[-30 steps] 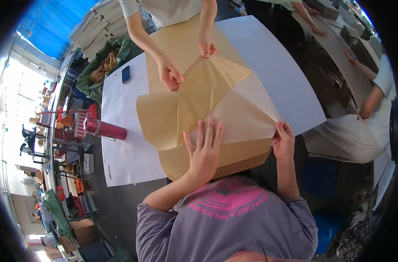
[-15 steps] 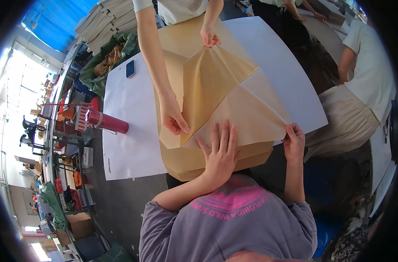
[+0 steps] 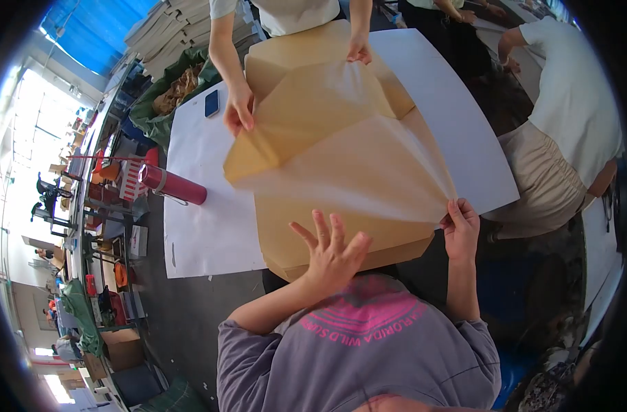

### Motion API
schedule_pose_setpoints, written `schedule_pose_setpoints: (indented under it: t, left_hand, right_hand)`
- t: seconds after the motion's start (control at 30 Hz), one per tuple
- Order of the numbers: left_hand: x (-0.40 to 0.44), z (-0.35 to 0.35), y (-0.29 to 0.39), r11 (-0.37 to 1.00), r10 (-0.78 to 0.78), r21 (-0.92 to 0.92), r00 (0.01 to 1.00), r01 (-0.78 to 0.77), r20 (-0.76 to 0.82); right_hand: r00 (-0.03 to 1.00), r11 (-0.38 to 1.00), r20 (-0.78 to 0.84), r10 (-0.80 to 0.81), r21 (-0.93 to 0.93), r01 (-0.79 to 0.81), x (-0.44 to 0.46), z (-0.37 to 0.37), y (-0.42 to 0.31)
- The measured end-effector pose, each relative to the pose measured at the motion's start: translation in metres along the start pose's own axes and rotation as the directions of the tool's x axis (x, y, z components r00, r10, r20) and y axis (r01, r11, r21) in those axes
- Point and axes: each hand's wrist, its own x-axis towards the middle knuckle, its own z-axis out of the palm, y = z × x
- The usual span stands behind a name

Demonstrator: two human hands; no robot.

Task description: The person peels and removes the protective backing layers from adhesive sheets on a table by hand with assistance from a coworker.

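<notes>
A large tan sheet of paper is lifted and bowed over a stack of brown sheets on the table. My right hand pinches its near right corner between thumb and fingers. My left hand hovers over the near part of the stack, fingers spread and holding nothing. Across the table, a co-worker's one hand is by the sheet's left side, where a flap folds over. That person's other hand grips the far edge.
The stack lies on a white board. A red thermos bottle lies on its left part, and a dark phone is farther back. A green sack with crumpled paper stands beyond the left edge. Another person bends at the right.
My left hand has risen off the sheet. The sheet's left side has shifted left and away as the co-worker's hands moved back. My right hand keeps its corner.
</notes>
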Motion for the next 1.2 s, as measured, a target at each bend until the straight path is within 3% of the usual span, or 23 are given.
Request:
schedule_pose_setpoints:
  t: [0.1,0.17,0.23,0.33,0.43,0.53,0.7,0.83,0.93,1.0,1.2]
  left_hand:
    - [0.010,-0.012,-0.055,0.937,-0.038,0.348,0.990,-0.013,0.139]
    - [0.035,-0.009,-0.114,0.942,-0.085,0.312,0.986,0.127,-0.146]
    - [0.079,-0.032,-0.146,0.923,-0.003,0.368,0.958,0.114,-0.288]
    - [0.127,-0.063,-0.172,0.883,0.021,0.468,0.998,-0.042,0.051]
    - [0.123,-0.071,-0.193,0.929,0.019,0.346,0.950,-0.132,0.312]
    - [0.093,-0.076,-0.187,0.927,0.131,0.332,0.981,-0.173,0.146]
    - [0.018,-0.065,-0.121,0.913,-0.060,0.403,0.955,-0.066,0.291]
    - [-0.011,-0.077,-0.068,0.933,-0.234,0.350,0.880,0.084,0.413]
    - [-0.036,-0.069,-0.052,0.964,-0.241,0.210,0.865,0.162,0.439]
    - [-0.043,-0.068,-0.049,0.969,-0.212,0.220,0.840,0.113,0.500]
    - [-0.054,-0.052,-0.036,0.991,-0.085,0.136,0.852,0.016,0.517]
  right_hand:
    - [1.000,1.000,0.006,-0.009,0.030,0.009,-0.004,0.011,-0.002]
    - [1.000,0.998,-0.005,-0.030,0.049,0.031,-0.003,0.018,-0.003]
    - [0.999,0.997,0.012,-0.050,0.054,0.049,0.000,0.019,-0.004]
    - [0.998,0.997,0.011,-0.059,0.060,0.058,-0.003,0.021,-0.005]
    - [0.998,0.997,0.003,-0.057,0.061,0.056,0.003,0.022,-0.007]
    - [0.999,0.998,-0.022,-0.036,0.050,0.037,0.012,0.019,-0.008]
    - [0.999,0.997,0.040,-0.011,-0.080,0.014,0.029,-0.001,-0.019]
    - [0.994,0.994,-0.018,0.105,-0.009,-0.105,0.037,-0.018,-0.009]
    - [0.986,0.986,-0.031,0.165,0.023,-0.164,0.038,-0.031,0.002]
    - [0.984,0.985,0.053,0.172,-0.039,-0.170,0.042,-0.060,0.013]
    - [0.974,0.973,-0.013,0.228,-0.018,-0.228,0.038,-0.087,0.020]
